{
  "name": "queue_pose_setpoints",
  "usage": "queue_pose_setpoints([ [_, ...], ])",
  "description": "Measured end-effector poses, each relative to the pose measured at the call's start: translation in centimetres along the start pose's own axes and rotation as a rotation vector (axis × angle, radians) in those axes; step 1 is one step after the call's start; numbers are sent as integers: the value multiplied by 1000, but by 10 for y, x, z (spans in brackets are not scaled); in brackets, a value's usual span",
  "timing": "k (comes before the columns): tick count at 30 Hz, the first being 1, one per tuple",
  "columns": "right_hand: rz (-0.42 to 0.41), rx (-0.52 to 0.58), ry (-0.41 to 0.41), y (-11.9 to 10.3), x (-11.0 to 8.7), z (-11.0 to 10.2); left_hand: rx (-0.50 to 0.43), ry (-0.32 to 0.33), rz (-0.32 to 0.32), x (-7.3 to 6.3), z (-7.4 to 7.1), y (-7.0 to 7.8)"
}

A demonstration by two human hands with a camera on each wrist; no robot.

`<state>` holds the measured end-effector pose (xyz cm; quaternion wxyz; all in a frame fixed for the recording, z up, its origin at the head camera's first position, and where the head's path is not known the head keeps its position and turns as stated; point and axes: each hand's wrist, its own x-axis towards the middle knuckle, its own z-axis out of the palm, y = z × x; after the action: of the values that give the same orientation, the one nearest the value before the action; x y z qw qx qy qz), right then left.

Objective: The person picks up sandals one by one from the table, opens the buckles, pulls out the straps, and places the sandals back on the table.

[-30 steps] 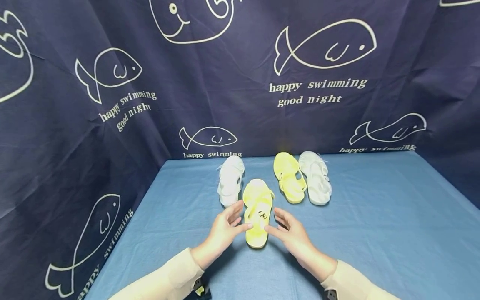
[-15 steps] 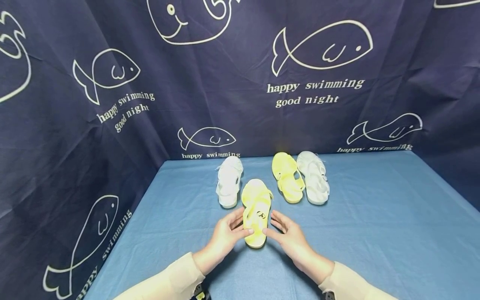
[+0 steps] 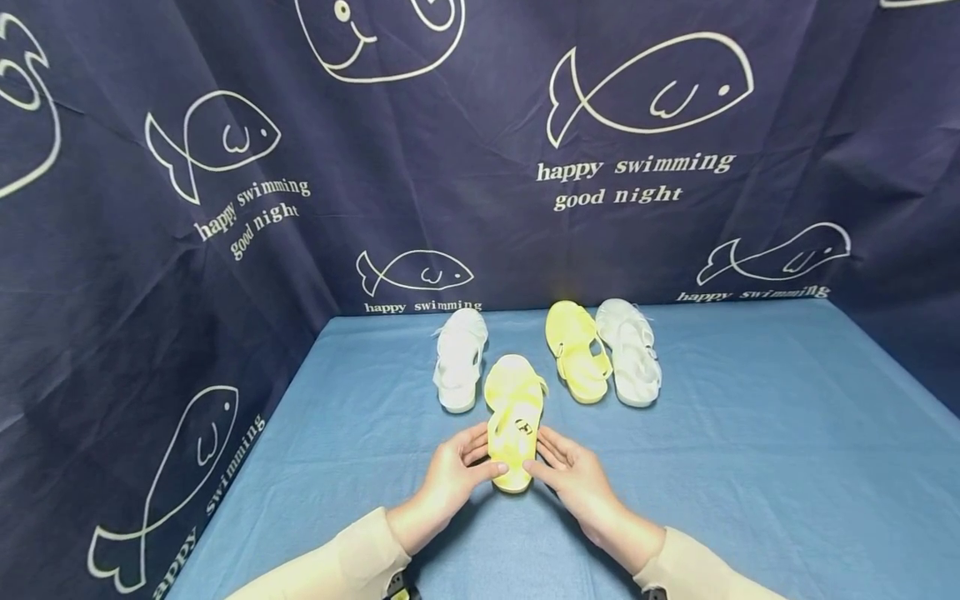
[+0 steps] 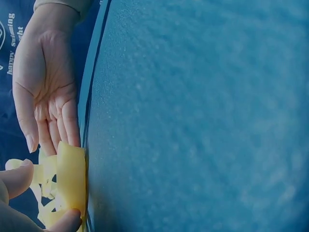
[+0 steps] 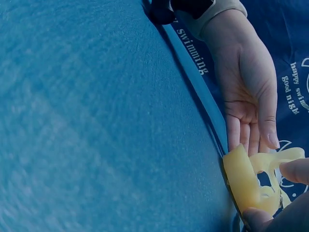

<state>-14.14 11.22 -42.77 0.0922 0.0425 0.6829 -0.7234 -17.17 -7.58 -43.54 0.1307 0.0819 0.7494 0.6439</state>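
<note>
A yellow sandal [image 3: 512, 450] with a dark mark on its insole lies at the front middle of the blue table, heel toward the person. My left hand [image 3: 453, 467] is at the sandal's left side, fingers nearly straight along its edge and thumb over the heel. On the other side, my right hand [image 3: 573, 471] mirrors it, thumb over the heel too. Fingertips meet the heel's edge in the left wrist view, where the pale yellow heel [image 4: 71, 179] shows from behind. From the right wrist view, the straps [image 5: 275, 169] stand up from the sole, partly hidden by fingers.
A white sandal [image 3: 459, 362] lies behind and left of the yellow one. Farther right, a second yellow sandal [image 3: 576, 354] lies beside another white sandal [image 3: 630, 354]. Dark blue cloth [image 3: 510, 242] printed with fish hangs at the back and left of the blue table [image 3: 735, 433].
Both hands have drawn in toward the yellow sandal's sides and slid slightly toward its heel. The sandals keep their places on the table.
</note>
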Motion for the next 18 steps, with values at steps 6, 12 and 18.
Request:
queue_pose_setpoints([
  [6, 8, 6, 15, 0, -1, 3, 13, -4, -2, 0, 2, 0],
  [12, 2, 12, 12, 2, -1, 4, -6, -32, 0, -1, 2, 2],
  [18, -5, 58, -14, 3, -1, 3, -43, -58, -20, -2, 4, 4],
])
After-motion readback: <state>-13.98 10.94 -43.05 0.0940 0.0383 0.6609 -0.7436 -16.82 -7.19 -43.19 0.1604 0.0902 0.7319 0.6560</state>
